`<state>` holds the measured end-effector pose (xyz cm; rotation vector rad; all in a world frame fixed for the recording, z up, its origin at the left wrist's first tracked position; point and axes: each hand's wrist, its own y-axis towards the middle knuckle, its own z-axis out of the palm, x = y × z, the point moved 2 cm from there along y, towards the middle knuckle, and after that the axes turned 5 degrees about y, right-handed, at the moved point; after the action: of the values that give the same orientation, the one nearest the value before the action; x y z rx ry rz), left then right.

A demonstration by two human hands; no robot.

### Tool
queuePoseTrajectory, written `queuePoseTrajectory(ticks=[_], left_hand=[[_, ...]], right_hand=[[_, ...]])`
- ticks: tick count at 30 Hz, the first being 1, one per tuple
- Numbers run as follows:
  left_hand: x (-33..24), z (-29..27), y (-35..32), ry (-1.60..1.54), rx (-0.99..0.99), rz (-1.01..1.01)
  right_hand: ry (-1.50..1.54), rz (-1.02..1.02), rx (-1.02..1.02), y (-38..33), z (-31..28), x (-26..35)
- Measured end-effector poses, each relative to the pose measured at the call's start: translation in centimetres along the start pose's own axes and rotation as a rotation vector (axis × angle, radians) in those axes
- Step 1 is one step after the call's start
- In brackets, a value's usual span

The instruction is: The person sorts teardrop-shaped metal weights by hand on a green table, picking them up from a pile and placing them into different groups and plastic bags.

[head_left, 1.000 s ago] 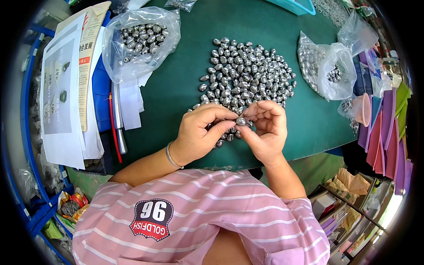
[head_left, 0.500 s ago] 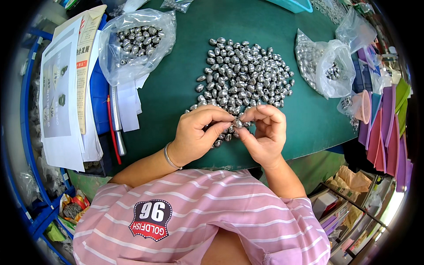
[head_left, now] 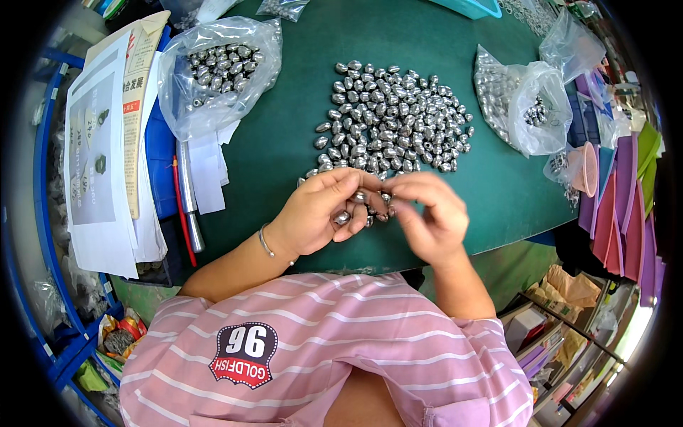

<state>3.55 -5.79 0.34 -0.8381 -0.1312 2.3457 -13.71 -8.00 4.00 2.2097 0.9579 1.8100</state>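
The left hand (head_left: pixel 320 213) is in the middle of the frame, with its thumb and fingers curled. Two shiny silver beads (head_left: pixel 342 218) show in the bend of its fingers, one just under the thumb and one lower down. I cannot tell if the hand squeezes them. The right hand (head_left: pixel 434 213) is just beside it, a bit to the right, with its fingers bent toward the left hand. Its fingertips are blurry, so I cannot tell if they are pressed together on something. Little shiny bits show between the two hands (too small to make out well).

Just above the hands is a big pile of beads (head_left: pixel 398 121), spread on the green table (head_left: pixel 284 142). A clear bag (head_left: pixel 181 114) with more beads inside sits at the upper left, and another bag (head_left: pixel 526 135) sits at the upper right. Below the first bag, a red stick (head_left: pixel 183 206) lies by a silver rod (head_left: pixel 189 199). Papers (head_left: pixel 114 220) are at the far left.
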Motion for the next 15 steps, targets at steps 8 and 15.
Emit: queuePoseTrajectory(ticks=[8,15], left_hand=[[0.5,-0.6,-0.1,0.118,-0.117,0.104],[0.8,-0.2,-0.3,0.371,-0.171,0.185]], right_hand=[[-0.416,0.269,0.168,-0.7,-2.4,-1.7],[-0.353,0.337,0.074,-1.2,-1.2,-1.8]])
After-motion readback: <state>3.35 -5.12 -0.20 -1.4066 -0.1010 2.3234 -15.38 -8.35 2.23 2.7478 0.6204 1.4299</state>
